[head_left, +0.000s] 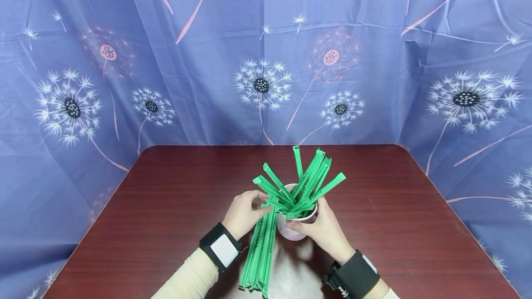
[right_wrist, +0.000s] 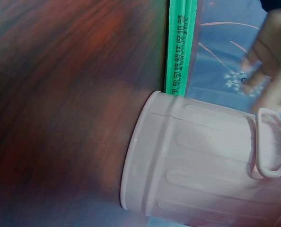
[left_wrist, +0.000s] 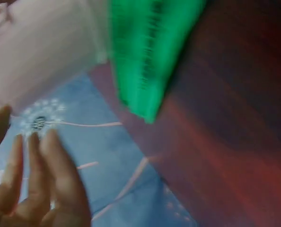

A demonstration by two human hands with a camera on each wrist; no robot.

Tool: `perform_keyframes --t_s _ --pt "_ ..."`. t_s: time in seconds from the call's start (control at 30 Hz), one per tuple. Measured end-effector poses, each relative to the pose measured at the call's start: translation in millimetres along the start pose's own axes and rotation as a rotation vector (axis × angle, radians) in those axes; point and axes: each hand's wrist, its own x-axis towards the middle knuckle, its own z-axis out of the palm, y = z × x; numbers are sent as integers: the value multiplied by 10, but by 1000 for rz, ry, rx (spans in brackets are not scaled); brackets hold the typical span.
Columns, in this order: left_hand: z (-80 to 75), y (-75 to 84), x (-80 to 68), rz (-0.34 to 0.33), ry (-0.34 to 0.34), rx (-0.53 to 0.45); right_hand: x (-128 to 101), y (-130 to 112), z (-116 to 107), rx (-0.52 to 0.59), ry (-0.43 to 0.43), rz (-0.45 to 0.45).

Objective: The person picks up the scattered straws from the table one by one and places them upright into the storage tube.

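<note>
A pale pink ribbed bucket (head_left: 292, 233) with a small side handle (right_wrist: 261, 146) stands upright on the table. Several green wrapped straws (head_left: 309, 188) fan out of its top, leaning in different directions. My right hand (head_left: 328, 234) grips the bucket near its rim, thumb in front and fingers round the far side. Beside the bucket's left side is my left hand (head_left: 243, 213), its thumb and fingers apart around the tips of the leftmost straws. In the left wrist view, its fingers (left_wrist: 60, 175) are loosely extended with nothing between them. Below it lies a bundle of green wrapped straws (head_left: 259, 253).
The dark red-brown table (head_left: 187, 174) extends to both sides of the hands. A blue curtain (head_left: 199, 96) with dandelion prints hangs behind it and along both sides. Dark straps sit on both wrists. Printed characters run along the straw wrappers (right_wrist: 180, 47).
</note>
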Motion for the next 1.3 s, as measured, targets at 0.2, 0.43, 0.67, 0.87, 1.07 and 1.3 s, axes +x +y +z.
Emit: perform_keyframes --t_s 0.2,0.43,0.67,0.87,1.07,1.3 --pt "94 -178 -105 -71 -147 159 2 1 5 2 -5 -2" --pt "153 -231 -126 -113 -189 227 3 -8 1 7 -2 -3" --pt "168 -255 -115 -168 -210 188 7 -17 -1 -1 4 -4" --pt "134 -252 -114 -168 -216 188 5 -11 0 5 3 -3" --pt "112 -254 -115 -214 -216 142 7 3 3 16 -3 -11" --pt "32 -232 -78 -223 -119 -34 5 6 1 -3 5 -10"
